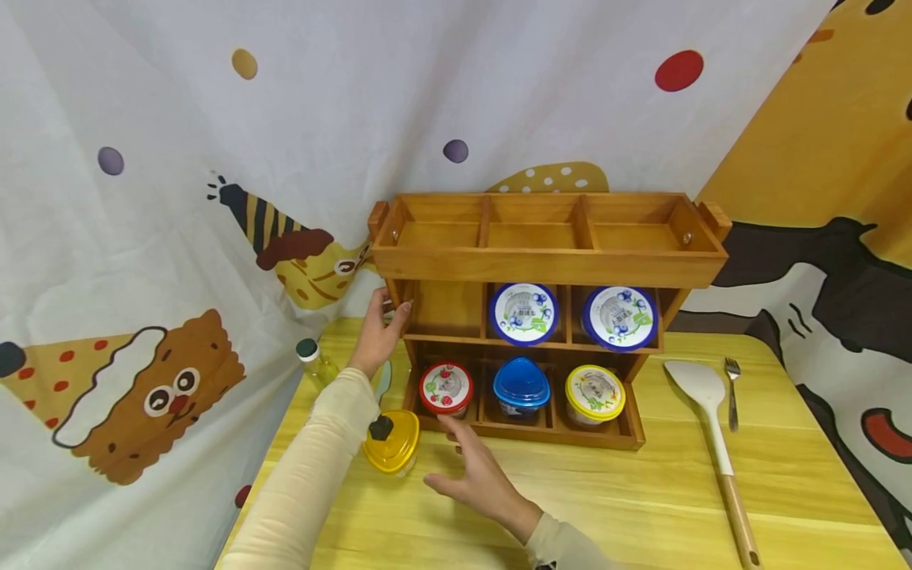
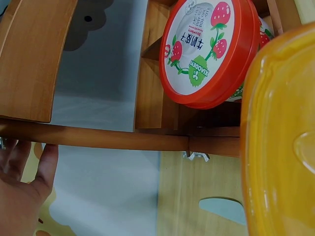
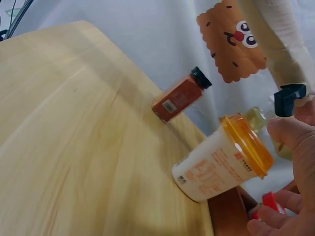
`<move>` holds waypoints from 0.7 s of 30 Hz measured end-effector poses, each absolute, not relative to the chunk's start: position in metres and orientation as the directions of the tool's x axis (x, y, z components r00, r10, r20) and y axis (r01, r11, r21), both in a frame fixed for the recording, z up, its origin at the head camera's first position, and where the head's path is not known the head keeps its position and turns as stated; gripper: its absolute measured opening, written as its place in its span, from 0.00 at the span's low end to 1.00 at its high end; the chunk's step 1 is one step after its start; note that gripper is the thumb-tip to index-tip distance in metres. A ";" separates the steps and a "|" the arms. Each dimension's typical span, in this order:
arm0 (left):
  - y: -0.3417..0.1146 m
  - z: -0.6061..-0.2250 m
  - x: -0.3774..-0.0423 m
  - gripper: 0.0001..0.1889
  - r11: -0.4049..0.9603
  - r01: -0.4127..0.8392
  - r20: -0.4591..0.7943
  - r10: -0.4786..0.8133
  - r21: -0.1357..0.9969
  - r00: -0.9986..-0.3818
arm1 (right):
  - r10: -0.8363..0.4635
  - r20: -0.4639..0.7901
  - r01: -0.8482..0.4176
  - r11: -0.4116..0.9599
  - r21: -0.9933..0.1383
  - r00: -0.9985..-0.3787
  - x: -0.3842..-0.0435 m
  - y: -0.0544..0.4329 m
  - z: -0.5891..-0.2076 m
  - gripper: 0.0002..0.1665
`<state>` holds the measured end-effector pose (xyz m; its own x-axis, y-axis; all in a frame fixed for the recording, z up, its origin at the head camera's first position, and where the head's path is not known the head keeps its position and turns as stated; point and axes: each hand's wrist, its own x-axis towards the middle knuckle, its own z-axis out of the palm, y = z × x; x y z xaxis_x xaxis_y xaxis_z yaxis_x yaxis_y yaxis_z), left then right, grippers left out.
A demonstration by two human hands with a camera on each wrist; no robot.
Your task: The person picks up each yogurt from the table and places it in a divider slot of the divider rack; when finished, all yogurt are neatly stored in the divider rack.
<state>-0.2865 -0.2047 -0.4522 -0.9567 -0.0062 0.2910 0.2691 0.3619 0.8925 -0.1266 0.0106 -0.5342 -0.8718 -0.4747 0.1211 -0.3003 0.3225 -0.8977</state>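
Observation:
A three-tier wooden shelf point(image 1: 549, 265) stands on the table, and my left hand point(image 1: 381, 332) holds its left side panel, thumb at the front edge. In the left wrist view my left hand's fingers point(image 2: 47, 167) meet the wood. The red-lidded strawberry cup point(image 1: 446, 388) sits in the bottom left compartment. Just in front of it is my right hand point(image 1: 484, 475), empty, its fingers loosely extended and thumb apart. The yellow-lidded cup point(image 1: 392, 443) with a black knob-like piece over its lid stands left of that hand; its white body point(image 3: 211, 169) shows in the right wrist view.
Blue-lidded cups point(image 1: 523, 314) fill the middle tier's centre and right; a blue cup point(image 1: 522, 385) and a yellow-lidded cup point(image 1: 594, 393) sit below. A spatula point(image 1: 712, 419) and fork point(image 1: 733, 388) lie right. A green-capped bottle point(image 1: 317, 364) and a red bottle point(image 3: 178, 98) stand left.

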 end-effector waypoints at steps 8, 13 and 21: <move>-0.205 -0.450 -0.286 0.24 0.335 0.206 0.219 0.001 0.919 -0.976 | -0.481 0.095 -0.279 0.325 -0.904 -0.872 -0.126 -0.005 -0.544 0.57; -0.205 -0.451 -0.288 0.24 0.331 0.211 0.224 -0.004 0.920 -0.974 | -0.471 0.089 -0.274 0.341 -0.899 -0.878 -0.125 -0.017 -0.546 0.61; -0.205 -0.451 -0.287 0.24 0.341 0.206 0.220 -0.003 0.917 -0.976 | -0.460 0.112 -0.309 0.380 -0.872 -0.881 -0.130 -0.034 -0.548 0.62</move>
